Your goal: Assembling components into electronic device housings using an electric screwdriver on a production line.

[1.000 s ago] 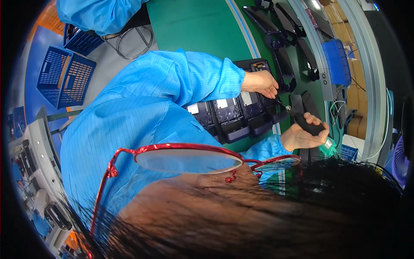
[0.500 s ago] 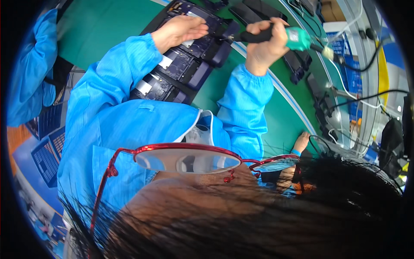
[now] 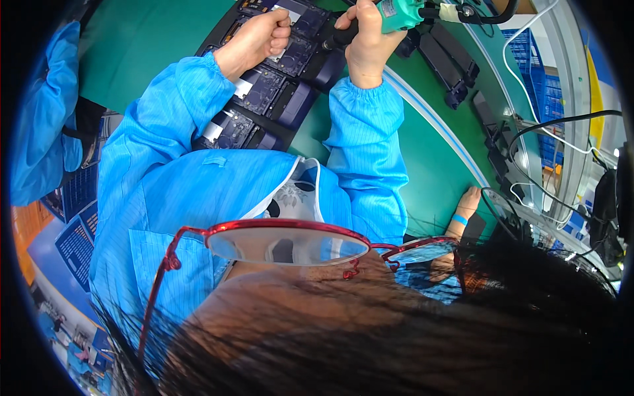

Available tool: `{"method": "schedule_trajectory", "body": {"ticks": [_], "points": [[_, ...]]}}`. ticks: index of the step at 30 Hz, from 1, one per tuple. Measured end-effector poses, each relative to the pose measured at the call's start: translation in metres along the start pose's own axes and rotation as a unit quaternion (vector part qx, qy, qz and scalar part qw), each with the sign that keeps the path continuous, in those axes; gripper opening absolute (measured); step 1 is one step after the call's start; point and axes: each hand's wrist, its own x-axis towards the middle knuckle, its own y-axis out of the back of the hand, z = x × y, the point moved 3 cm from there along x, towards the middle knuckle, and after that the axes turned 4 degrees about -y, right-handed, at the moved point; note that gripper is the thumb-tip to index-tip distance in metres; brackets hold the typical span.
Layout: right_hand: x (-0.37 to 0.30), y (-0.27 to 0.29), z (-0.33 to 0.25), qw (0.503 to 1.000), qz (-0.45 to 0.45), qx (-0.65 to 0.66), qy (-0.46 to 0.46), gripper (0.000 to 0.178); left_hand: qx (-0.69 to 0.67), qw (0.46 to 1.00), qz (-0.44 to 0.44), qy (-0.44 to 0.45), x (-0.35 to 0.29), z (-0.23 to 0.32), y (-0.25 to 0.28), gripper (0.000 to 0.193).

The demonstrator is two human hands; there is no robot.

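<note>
A second person's bright blue smock sleeve (image 3: 43,112) fills the far left edge, well apart from the work, with dark blue slatted plastic crates (image 3: 76,218) below it. On the green conveyor belt (image 3: 142,39), the left hand (image 3: 254,39) is curled, knuckles up, pressing down on an opened dark laptop base with its circuit boards showing (image 3: 287,56); whether its fingers pinch anything cannot be told. More open dark laptop bases (image 3: 247,112) lie in a row running from that hand back toward the wearer's chest, partly under the left forearm's light blue ribbed smock sleeve (image 3: 165,138). Just right of the left hand, the right hand (image 3: 366,43) is clenched around a green-bodied electric screwdriver with a black nose (image 3: 389,12), its tip pointing down-left at the laptop base between the two hands. A black cable (image 3: 492,13) leaves the tool's rear at the top edge. Right of the right hand, flat black plastic parts (image 3: 449,63) lie on the belt beyond a pale blue-white belt edge strip (image 3: 429,115). Lower right, another worker's hand with a blue wristband (image 3: 465,208) rests on the belt, near looping black and white cables (image 3: 535,125). Red-rimmed glasses (image 3: 264,241) and dark hair (image 3: 396,336) crowd the foreground.
</note>
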Motion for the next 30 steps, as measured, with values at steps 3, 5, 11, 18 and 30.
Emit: {"method": "schedule_trajectory", "body": {"ticks": [3, 5, 11, 18, 30], "points": [[0.001, 0.0, 0.001, 1.0, -0.003, -0.004, -0.004, 0.019, -0.005, 1.0, -0.003, 0.002, -0.001, 0.001, 0.0, 0.027], [0.001, 0.0, 0.002, 1.0, -0.007, -0.003, -0.006, 0.019, -0.006, 1.0, 0.001, 0.003, -0.002, 0.001, -0.001, 0.027], [0.003, -0.001, 0.003, 1.0, -0.01, -0.005, -0.01, 0.02, 0.004, 1.0, -0.016, -0.004, -0.002, 0.003, -0.001, 0.027], [0.005, 0.0, 0.001, 1.0, -0.017, -0.011, -0.014, 0.02, 0.012, 1.0, -0.011, 0.005, -0.003, 0.007, -0.009, 0.025], [0.003, -0.004, 0.006, 1.0, -0.017, -0.017, -0.01, 0.021, -0.003, 1.0, -0.019, 0.01, 0.001, -0.003, 0.007, 0.03]]}}
